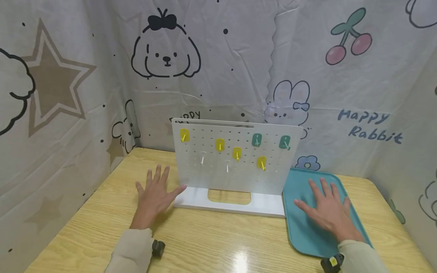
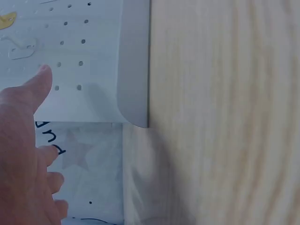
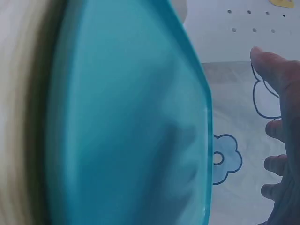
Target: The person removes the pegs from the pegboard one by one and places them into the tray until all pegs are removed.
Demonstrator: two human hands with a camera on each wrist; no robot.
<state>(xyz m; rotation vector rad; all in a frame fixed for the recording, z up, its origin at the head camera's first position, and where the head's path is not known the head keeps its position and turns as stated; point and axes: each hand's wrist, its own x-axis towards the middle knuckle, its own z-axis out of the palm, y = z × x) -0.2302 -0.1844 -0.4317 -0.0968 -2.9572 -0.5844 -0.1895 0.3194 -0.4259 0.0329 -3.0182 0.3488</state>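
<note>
A white pegboard [image 1: 239,178] stands upright on its flat white base [image 1: 191,197] in the middle of the table. Several yellow hooks [image 1: 220,145], two green hooks [image 1: 257,140] and two clear hooks [image 1: 203,158] hang on its face. My left hand [image 1: 155,195] spreads its fingers beside the board's left edge, thumb towards the base, holding nothing. Over the blue tray [image 1: 300,239], right of the board, my right hand [image 1: 329,208] is spread too, with nothing in it. In the right wrist view its shadow falls on the tray [image 3: 126,93].
The wooden table [image 1: 205,242] carries the board and tray. A printed curtain [image 1: 232,68] with cartoon figures encloses the back and both sides. The pegboard's base has a rounded cutout [image 1: 229,196]. Cameras are strapped at both wrists, one a dark block [image 1: 158,248].
</note>
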